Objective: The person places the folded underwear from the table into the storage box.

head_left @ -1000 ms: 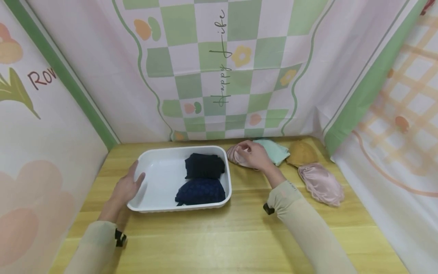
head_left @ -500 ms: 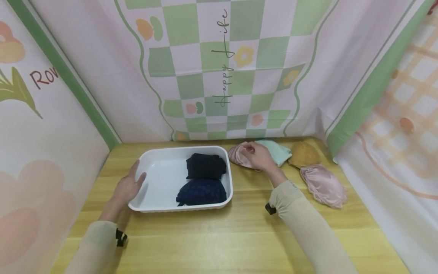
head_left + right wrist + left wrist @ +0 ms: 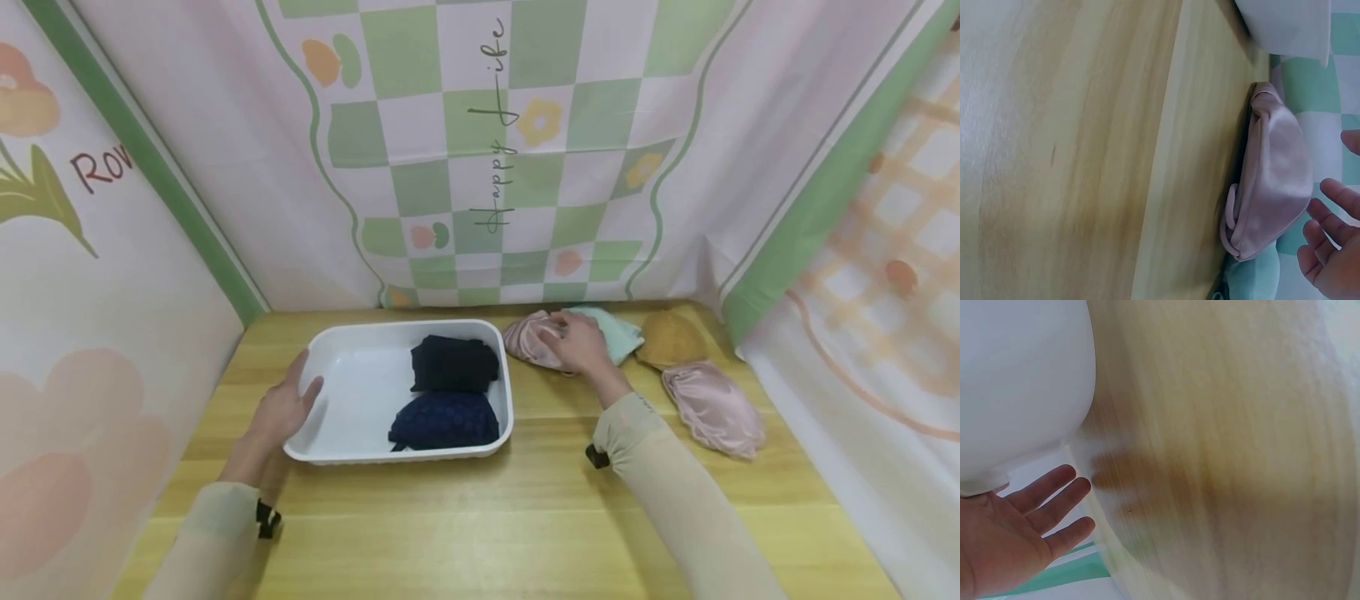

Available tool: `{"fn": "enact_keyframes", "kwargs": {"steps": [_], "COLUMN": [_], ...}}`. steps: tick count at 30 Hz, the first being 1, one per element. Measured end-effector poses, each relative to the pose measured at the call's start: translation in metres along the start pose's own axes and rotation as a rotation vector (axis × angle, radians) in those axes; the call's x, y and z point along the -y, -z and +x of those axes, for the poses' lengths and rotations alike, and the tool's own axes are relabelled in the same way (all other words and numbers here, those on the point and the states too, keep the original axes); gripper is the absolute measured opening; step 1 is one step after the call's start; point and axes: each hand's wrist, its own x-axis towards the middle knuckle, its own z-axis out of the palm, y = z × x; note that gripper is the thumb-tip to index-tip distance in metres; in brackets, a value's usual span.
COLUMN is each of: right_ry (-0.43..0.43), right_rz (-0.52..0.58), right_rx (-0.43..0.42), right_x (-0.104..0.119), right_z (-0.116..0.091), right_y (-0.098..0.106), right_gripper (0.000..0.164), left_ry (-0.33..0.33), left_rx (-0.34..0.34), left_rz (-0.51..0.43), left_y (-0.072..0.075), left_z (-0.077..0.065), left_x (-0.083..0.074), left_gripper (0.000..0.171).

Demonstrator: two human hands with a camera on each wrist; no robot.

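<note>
In the head view my left hand point(image 3: 277, 412) is at the left end of a white tray point(image 3: 341, 417), its thumb near the rim. The left wrist view shows this hand point(image 3: 1013, 544) with straight, spread fingers beside the tray's outer wall point(image 3: 1022, 381). My right hand point(image 3: 587, 346) hovers at a pink satin folded bra point(image 3: 529, 340), right of the tray. In the right wrist view its fingers point(image 3: 1329, 222) are spread close to the bra point(image 3: 1279, 181); contact is unclear. A black folded garment point(image 3: 454, 364) and a navy folded bra point(image 3: 448, 421) lie in the tray's right half.
A mint folded bra point(image 3: 618, 335) lies partly behind my right hand. Farther right are a mustard one point(image 3: 672, 339) and a second pink satin one point(image 3: 714, 408). A patterned curtain point(image 3: 457, 192) hangs along the back edge of the wooden table point(image 3: 465, 525).
My right hand has shifted slightly right over the pink bra, exposing more of it. My left hand keeps its place at the tray. The whole head view has drifted slightly.
</note>
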Motion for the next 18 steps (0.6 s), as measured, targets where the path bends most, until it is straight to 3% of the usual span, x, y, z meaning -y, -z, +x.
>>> {"fn": "enact_keyframes", "kwargs": {"steps": [8,18], "right_ry": [-0.059,-0.093], "right_rz": [-0.125,-0.202], "right_rx": [0.034,0.053], "right_x": [-0.007,-0.012], "right_z": [0.001,0.001], "right_y": [-0.005,-0.019], "right_gripper": [0.069,0.079], "left_ry": [0.008,0.002], "left_rx": [0.002,-0.006], "left_rz": [-0.009,-0.007], "left_y": [0.0,-0.001], "left_z": [0.0,0.001], "left_x": [0.0,0.0], "left_gripper": [0.077,0.077]}}
